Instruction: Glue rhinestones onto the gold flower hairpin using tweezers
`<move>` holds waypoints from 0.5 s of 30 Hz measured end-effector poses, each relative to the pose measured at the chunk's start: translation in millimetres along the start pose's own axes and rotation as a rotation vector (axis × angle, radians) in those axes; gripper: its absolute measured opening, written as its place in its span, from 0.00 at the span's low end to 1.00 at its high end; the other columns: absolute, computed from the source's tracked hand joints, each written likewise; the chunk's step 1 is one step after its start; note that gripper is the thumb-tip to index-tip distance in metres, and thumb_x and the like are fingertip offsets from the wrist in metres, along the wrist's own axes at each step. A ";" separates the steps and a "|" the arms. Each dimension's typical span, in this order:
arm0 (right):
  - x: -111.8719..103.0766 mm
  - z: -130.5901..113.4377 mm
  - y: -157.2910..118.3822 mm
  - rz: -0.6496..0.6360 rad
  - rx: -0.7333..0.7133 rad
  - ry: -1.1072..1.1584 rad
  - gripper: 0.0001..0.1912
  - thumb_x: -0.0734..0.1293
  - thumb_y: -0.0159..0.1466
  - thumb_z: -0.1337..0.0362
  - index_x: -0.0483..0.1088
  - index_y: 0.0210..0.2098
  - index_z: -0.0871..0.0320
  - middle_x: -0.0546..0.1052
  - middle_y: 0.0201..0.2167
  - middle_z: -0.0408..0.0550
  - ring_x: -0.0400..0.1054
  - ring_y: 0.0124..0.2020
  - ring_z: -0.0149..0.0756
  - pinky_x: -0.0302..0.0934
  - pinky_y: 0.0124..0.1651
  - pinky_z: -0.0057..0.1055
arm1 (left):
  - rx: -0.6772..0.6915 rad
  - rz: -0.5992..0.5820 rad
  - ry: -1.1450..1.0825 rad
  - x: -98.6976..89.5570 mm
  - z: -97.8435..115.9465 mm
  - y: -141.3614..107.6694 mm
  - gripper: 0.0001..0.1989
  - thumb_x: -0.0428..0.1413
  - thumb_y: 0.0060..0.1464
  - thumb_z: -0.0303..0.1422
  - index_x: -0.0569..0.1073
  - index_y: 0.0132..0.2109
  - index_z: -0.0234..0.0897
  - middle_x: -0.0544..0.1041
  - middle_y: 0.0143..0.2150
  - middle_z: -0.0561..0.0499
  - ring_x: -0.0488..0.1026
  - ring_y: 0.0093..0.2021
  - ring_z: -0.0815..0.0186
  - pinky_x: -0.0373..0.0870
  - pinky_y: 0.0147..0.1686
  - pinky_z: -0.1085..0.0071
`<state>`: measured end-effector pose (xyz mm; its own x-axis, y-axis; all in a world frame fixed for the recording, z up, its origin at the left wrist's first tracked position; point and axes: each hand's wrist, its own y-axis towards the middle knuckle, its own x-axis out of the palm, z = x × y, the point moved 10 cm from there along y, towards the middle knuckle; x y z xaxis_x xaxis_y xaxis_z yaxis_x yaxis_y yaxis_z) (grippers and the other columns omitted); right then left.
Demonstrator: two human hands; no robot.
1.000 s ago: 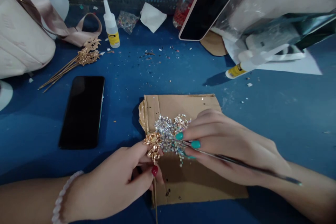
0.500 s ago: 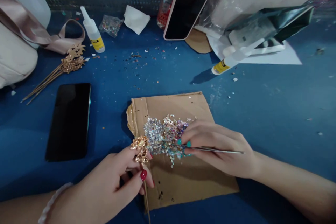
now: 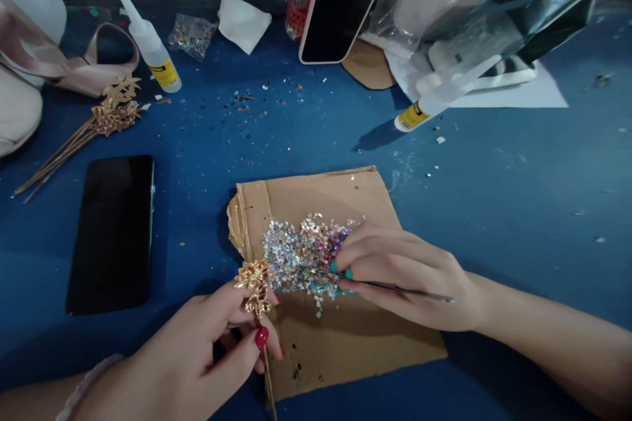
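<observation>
Gold hairpin (image 3: 257, 283) stood flower-end up over the cardboard's (image 3: 345, 342) left edge, stem toward the viewer, pinched by the left hand (image 3: 197, 355); right hand (image 3: 405, 276) pinched tweezers (image 3: 395, 287) pointing left into the sequins (image 3: 301, 253).

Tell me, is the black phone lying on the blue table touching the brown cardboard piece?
Apart. The head view shows the black phone and the brown cardboard piece separated by a strip of bare blue table.

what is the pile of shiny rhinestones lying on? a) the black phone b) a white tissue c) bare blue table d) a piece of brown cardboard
d: the rhinestones sit heaped on the brown cardboard, where the right hand works a thin tool into them while the left hand holds the gold hairpin.
</observation>
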<state>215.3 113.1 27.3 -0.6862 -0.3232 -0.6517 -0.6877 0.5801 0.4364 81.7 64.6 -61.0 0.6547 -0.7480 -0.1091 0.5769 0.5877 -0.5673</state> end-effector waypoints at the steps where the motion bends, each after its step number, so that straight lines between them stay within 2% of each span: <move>1: 0.4 -1.0 0.5 -0.009 -0.009 -0.005 0.04 0.62 0.61 0.74 0.65 0.34 0.61 0.75 0.27 0.49 0.70 0.32 0.32 0.68 0.36 0.34 | 0.003 -0.002 -0.001 -0.1 0.3 0.1 0.09 0.42 0.61 0.32 0.67 0.40 0.41 0.74 0.35 0.55 0.73 0.35 0.70 0.68 0.32 0.77; 5: 0.8 -2.7 1.3 -0.023 -0.019 -0.025 0.04 0.62 0.60 0.75 0.65 0.33 0.62 0.74 0.26 0.50 0.69 0.31 0.32 0.68 0.36 0.34 | 0.010 -0.004 -0.006 -0.2 1.4 0.0 0.10 0.42 0.61 0.31 0.68 0.40 0.40 0.75 0.34 0.54 0.73 0.34 0.69 0.68 0.32 0.76; 15: -2.0 0.1 3.5 0.046 0.009 -0.052 0.02 0.63 0.62 0.73 0.65 0.33 0.62 0.76 0.27 0.51 0.71 0.32 0.31 0.69 0.39 0.34 | 0.019 0.005 0.051 -1.1 0.0 0.0 0.11 0.42 0.61 0.31 0.69 0.40 0.40 0.74 0.35 0.54 0.72 0.35 0.69 0.67 0.32 0.76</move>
<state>214.3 115.9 30.1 -0.7036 -0.2567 -0.6627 -0.6535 0.5999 0.4615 80.9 65.4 -60.8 0.6324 -0.7592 -0.1536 0.5830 0.5971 -0.5509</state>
